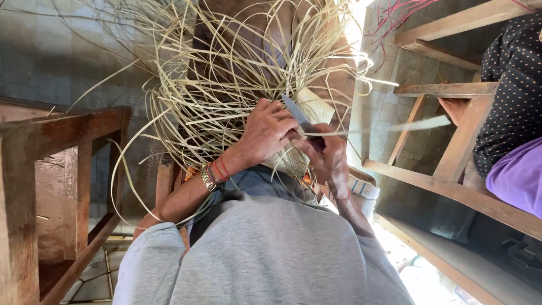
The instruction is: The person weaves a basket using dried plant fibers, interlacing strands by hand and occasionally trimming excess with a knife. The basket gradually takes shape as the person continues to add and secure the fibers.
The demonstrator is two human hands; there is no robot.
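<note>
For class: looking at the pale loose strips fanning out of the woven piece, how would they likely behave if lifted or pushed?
The loose strips curve and droop in tangled arcs, so they are probably floppy and springy. They look thin, so likely very light. Pushed, they would probably bend aside.

Loose cane strips (226, 68) crowding above both hands, wooden frame (73, 141) on one side, wooden chair (451, 141) on the other

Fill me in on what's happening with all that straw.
A person in a grey top works a big tangle of pale straw strips over a partly woven piece. One hand, with bangles at the wrist, and the other hand meet on a knife whose blade crosses a single strip running off to the side. Which hand is left or right I cannot tell. Wooden frames stand on both sides, and another person in a dotted top sits nearby.
</note>
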